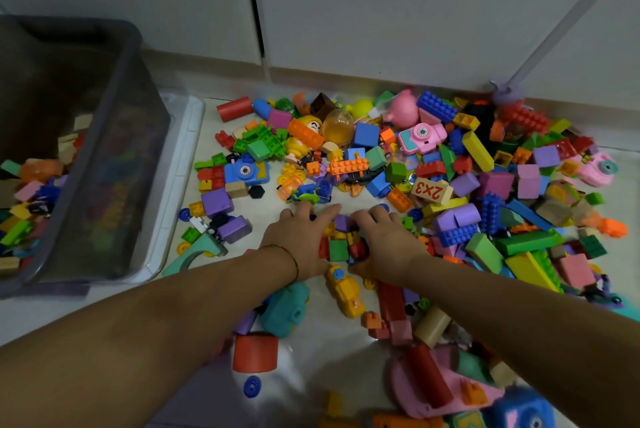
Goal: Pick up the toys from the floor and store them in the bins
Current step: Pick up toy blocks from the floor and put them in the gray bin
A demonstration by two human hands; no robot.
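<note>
Toys [478, 150] lie spread over the floor [311, 351], mostly from ten o'clock round to four o'clock of my hands: bright plastic bricks, foam blocks, a pink toy camera [420, 138], a blue toy camera [246, 171] and a block marked 2x3 [429, 190]. A cluster of small bricks [339, 250] (green, red, yellow) sits right between my hands. My left hand [304, 237] presses against its nine o'clock side with fingers fairly straight. My right hand [384, 240] curls its fingers over the cluster from three o'clock, thumb at the near edge. The grey see-through bin [128, 56] stands well apart at nine o'clock, with blocks inside.
</note>
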